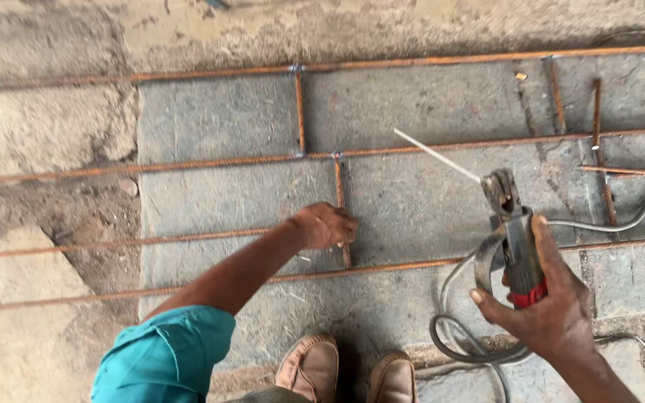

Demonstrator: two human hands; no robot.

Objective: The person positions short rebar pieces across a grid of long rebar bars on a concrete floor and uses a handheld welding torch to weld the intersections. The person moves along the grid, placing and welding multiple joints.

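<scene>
My left hand (pixel 325 226) reaches down and grips a short rusty steel bar (pixel 341 200) that stands crosswise between two long rusty rods (pixel 188 162) laid on the concrete floor. My right hand (pixel 550 302) is closed around the red-and-black handle of a welding electrode holder (pixel 515 242), held above the floor to the right. A thin grey welding rod (pixel 434 154) sticks out of the holder's jaws toward the upper left, its tip apart from the bars. A grey cable (pixel 460 328) loops down from the holder.
Several long rusty rods run left to right across grey stone slabs (pixel 218 119), with short cross pieces (pixel 299 112) joined between them. More short bars (pixel 599 149) lie at the right. My brown shoes (pixel 345 369) stand at the bottom edge. Rough concrete (pixel 39 134) lies to the left.
</scene>
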